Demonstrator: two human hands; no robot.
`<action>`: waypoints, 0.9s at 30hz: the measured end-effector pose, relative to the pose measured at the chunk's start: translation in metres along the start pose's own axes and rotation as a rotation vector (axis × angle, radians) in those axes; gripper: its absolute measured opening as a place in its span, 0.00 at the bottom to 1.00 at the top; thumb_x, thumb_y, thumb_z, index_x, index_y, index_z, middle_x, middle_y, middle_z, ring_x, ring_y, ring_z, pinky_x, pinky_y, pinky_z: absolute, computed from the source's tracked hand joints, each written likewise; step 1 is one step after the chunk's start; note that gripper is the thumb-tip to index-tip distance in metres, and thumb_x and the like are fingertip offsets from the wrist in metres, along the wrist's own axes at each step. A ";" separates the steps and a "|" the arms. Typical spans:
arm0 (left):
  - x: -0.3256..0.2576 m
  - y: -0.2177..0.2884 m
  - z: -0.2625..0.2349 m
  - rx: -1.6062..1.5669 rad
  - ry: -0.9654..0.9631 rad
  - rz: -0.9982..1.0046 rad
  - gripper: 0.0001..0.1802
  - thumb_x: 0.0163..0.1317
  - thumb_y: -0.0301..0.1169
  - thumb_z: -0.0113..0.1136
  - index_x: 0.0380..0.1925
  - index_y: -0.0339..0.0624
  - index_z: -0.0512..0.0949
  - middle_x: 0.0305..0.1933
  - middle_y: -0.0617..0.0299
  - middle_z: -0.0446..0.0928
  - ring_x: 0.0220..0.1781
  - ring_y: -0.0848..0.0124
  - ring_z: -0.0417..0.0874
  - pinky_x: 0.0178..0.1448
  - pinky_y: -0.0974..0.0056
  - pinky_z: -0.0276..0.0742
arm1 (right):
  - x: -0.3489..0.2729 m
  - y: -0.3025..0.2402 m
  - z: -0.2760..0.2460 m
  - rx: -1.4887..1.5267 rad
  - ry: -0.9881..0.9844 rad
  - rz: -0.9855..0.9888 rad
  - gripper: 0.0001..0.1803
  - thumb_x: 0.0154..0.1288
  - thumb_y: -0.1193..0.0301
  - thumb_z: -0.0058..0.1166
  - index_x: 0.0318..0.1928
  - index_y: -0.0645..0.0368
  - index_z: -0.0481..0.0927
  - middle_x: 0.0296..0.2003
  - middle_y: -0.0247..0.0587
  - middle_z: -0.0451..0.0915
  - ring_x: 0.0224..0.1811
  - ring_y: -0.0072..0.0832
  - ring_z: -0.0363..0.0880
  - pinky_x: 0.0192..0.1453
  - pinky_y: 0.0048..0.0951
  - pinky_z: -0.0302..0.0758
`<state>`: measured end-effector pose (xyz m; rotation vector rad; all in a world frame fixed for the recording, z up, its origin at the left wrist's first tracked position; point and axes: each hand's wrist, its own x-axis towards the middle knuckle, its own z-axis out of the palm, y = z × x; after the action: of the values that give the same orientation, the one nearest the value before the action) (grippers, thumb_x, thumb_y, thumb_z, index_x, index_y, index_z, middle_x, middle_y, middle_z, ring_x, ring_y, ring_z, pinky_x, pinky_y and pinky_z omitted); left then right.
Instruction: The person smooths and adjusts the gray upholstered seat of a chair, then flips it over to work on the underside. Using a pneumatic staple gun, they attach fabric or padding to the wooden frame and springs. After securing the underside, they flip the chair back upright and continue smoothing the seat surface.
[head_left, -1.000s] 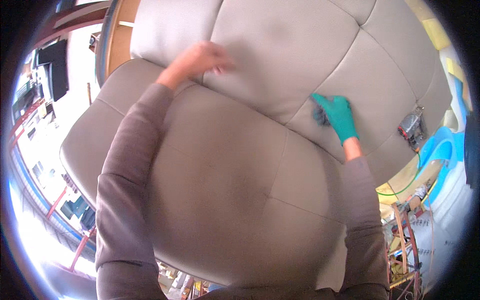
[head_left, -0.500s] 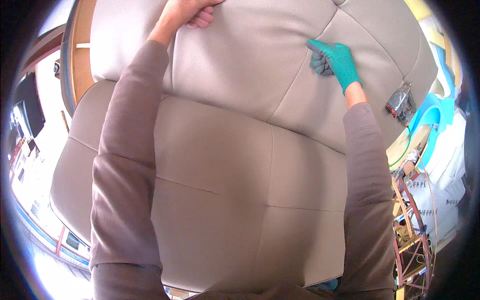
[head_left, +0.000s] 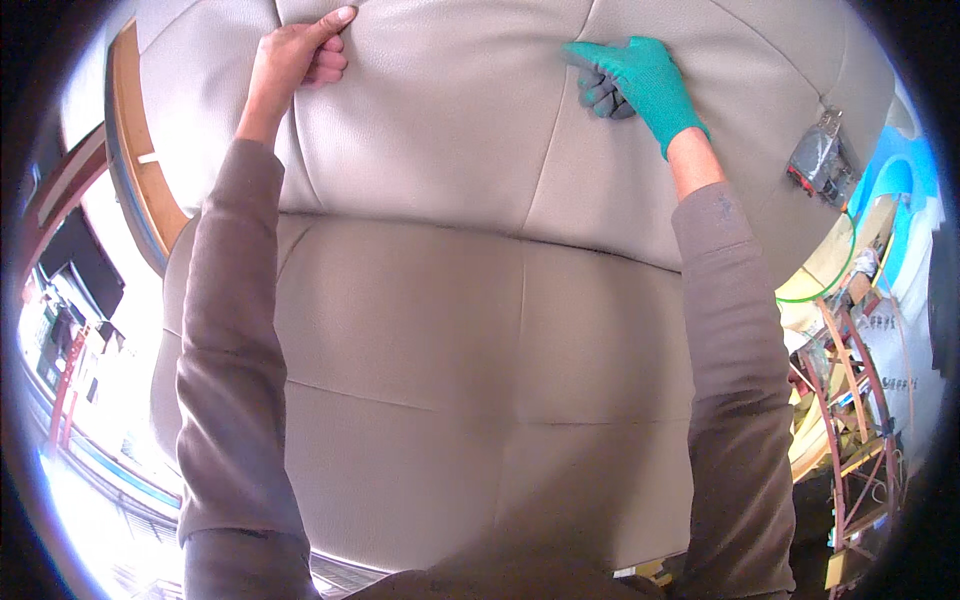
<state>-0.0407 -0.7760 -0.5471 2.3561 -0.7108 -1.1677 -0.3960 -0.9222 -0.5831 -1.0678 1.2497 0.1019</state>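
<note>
We see a beige leather seat point(head_left: 450, 350) filling the scene, its backrest cushion point(head_left: 470, 110) on the far side above the near seat pad. Our bare left hand point(head_left: 295, 62) pinches the backrest at its far left, fingers curled closed on the leather. Our right hand point(head_left: 640, 80), in a teal glove, presses on a seam, its fingers curled; a small metal buckle point(head_left: 822, 160) hangs at right.

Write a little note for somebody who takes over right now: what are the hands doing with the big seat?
Left hand: bare, fingers curled, gripping the beige cover on the seat backrest near a seam.
Right hand: in a teal glove, pressed flat on the backrest further right.
Seat cushion: below the backrest, both sleeves reach across it.
Buckle: hangs at the right edge, untouched.
Done: the cover looks mostly smooth. Left: cannot tell.
</note>
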 end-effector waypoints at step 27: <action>-0.136 -0.051 0.102 0.424 -0.889 0.503 0.10 0.70 0.33 0.62 0.40 0.40 0.88 0.35 0.46 0.86 0.34 0.47 0.87 0.42 0.51 0.84 | -0.039 -0.031 0.018 0.085 0.006 -0.053 0.17 0.68 0.57 0.69 0.38 0.61 0.90 0.23 0.34 0.80 0.20 0.20 0.76 0.24 0.24 0.70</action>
<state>-0.1810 -0.6673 -0.5507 1.6463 -1.8599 -1.9286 -0.3797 -0.9082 -0.5348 -1.0273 1.2196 0.0055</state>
